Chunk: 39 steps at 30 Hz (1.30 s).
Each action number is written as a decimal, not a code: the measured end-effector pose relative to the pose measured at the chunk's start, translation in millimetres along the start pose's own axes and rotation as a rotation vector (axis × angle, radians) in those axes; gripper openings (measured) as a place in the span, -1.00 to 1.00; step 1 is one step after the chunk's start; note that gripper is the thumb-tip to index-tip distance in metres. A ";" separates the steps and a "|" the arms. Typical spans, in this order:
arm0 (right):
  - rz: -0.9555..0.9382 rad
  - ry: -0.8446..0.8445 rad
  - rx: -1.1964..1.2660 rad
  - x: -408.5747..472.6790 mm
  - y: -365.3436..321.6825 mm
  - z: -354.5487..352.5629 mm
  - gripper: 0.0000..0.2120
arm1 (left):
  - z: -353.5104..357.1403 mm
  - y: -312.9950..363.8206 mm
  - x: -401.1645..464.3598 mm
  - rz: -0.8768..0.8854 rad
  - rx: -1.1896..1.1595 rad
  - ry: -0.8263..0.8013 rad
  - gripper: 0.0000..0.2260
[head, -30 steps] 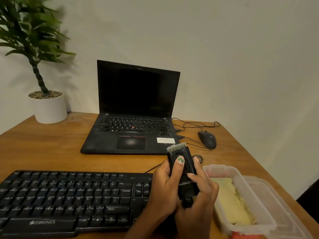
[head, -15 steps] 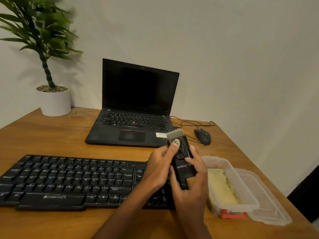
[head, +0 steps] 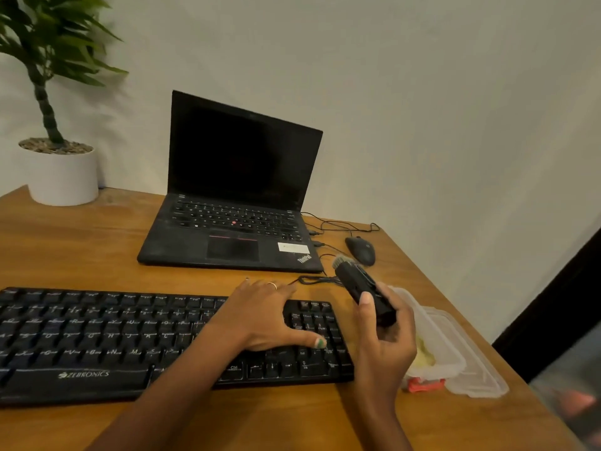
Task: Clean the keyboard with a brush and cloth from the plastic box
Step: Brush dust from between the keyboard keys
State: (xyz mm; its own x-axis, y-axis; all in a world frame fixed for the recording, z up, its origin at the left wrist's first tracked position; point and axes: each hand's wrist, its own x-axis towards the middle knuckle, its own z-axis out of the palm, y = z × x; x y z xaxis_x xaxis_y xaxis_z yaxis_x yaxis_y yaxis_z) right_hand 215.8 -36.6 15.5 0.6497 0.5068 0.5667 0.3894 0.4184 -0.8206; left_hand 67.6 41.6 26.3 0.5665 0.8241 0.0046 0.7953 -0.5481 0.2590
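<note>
head view: wooden worktop (head: 81,249) against a pale wall (head: 422,109). left hand (head: 260,317) lies flat, fingers straight, on the keyboard (head: 97,340). right hand (head: 387,336) grips the brush (head: 361,286) beside the plastic box (head: 432,340).

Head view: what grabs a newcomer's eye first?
The right hand, low and right of centre, grips a black brush with its bristles pointing up and away over the desk. Beside it the left hand rests flat on the right end of the black keyboard. Behind them an open laptop with a dark screen stands mid-desk.
</note>
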 end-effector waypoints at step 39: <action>0.024 -0.309 -0.398 37.6 -46.7 -40.5 -0.51 | 9.9 3.4 0.3 0.060 0.033 -0.201 0.22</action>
State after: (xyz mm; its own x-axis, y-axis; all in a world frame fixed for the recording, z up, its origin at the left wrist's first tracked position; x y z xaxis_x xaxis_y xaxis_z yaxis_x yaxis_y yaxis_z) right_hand 248.5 -67.6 72.1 0.4616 0.7372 0.4935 0.6343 0.1146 -0.7646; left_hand 72.6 38.6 17.7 0.6422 0.7463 -0.1750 0.7635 -0.6024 0.2327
